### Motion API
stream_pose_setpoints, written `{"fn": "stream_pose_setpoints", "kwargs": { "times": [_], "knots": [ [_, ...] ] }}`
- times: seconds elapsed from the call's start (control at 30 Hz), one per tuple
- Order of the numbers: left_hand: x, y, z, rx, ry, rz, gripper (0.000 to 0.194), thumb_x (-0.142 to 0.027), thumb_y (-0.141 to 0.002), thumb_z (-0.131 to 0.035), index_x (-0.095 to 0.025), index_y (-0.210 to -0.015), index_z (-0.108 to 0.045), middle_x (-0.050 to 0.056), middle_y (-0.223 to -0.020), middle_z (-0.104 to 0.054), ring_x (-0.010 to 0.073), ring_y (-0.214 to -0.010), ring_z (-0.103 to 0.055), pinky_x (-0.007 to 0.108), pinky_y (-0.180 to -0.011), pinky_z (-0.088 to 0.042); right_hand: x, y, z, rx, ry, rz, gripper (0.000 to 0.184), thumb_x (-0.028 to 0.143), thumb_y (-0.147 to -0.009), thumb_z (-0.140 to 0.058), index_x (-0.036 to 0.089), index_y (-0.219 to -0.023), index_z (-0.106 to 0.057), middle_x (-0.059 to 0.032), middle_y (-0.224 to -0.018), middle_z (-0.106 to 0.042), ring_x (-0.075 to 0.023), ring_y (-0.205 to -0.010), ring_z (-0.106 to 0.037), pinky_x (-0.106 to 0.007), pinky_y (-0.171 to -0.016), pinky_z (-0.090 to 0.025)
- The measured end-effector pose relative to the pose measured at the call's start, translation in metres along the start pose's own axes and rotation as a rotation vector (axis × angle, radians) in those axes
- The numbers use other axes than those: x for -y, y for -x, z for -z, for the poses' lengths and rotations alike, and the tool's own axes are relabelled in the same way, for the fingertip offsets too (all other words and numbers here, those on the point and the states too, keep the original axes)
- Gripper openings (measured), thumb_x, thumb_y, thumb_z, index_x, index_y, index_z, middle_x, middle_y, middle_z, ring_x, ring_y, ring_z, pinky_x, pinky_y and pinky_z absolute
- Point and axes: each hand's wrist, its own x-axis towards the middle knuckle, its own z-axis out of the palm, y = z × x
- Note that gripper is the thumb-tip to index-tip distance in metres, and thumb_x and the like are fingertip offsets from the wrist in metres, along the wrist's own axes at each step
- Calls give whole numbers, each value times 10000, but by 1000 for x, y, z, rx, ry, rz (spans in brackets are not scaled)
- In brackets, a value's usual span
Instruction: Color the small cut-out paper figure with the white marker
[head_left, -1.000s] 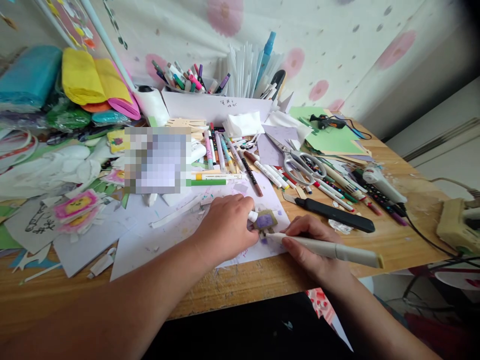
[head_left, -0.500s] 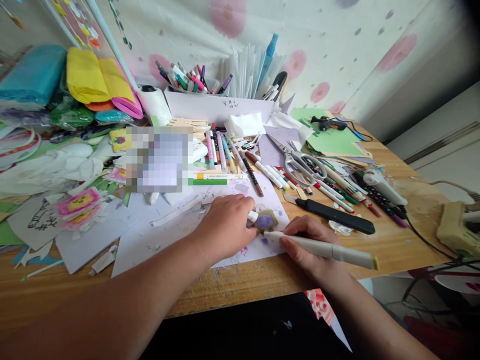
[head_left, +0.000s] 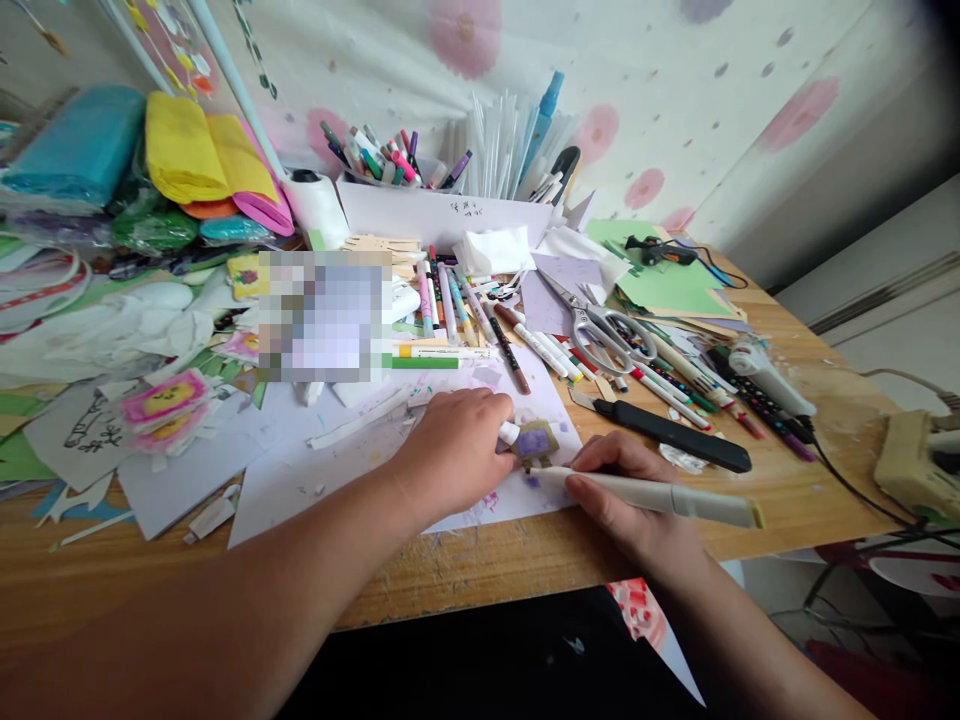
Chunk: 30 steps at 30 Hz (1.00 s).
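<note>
My right hand [head_left: 637,500] is closed around a thick white marker [head_left: 675,496] with a yellowish end. Its tip points left and meets the lower edge of a small cutout [head_left: 535,444], coloured olive around a purple patch. My left hand [head_left: 469,440] lies just left of that cutout, fingers curled around a small white cap [head_left: 508,433] that pokes out toward it. Most of the left fingers and whatever else they touch are hidden. Beneath both lies a white paper sheet [head_left: 450,500] with purple and pink marks.
Scissors [head_left: 611,335], a black utility knife [head_left: 675,437] with its blade out, and a glue gun [head_left: 769,375] lie to the right. Several markers [head_left: 450,300] sit behind my hands. Paper scraps and a pink-yellow drawing [head_left: 165,405] cover the left; a power strip [head_left: 919,460] stands far right.
The view has shifted slightly. The marker has turned a little flatter, its tip still by the lower edge of the cutout. My left hand keeps its hold.
</note>
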Motion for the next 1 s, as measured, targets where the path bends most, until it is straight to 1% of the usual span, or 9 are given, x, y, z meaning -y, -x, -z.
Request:
{"fn": "stream_pose_setpoints", "kwargs": {
  "times": [0.3, 0.73, 1.0],
  "knots": [
    [0, 0, 0, 9, 6, 14, 120, -277, -720, -610, -199, -741, -522, 45, -853, -618, 244, -854, -577, 358, -739, -424, -1, -1, 1, 25, -15, -19, 143, 302, -793, -650, 217, -718, -562, 18, -626, -596, -129, -556, -529, -236, -482, -389],
    [1, -1, -1, 6, -15, 9, 118, -278, -706, -594, -202, -729, -506, 36, -823, -610, 230, -820, -570, 345, -708, -414, -1, 0, 2, 18, -44, -32, 144, 293, -795, -649, 220, -715, -554, 32, -597, -561, -122, -540, -498, -229, -472, -373],
    [1, -1, -1, -3, -20, 5, 111, -274, -707, -587, -204, -723, -502, 31, -812, -607, 226, -810, -572, 344, -704, -419, -3, 1, 2, 26, -45, -28, 137, 293, -796, -646, 218, -721, -559, 19, -610, -581, -137, -569, -528, -239, -485, -382]
  ]
}}
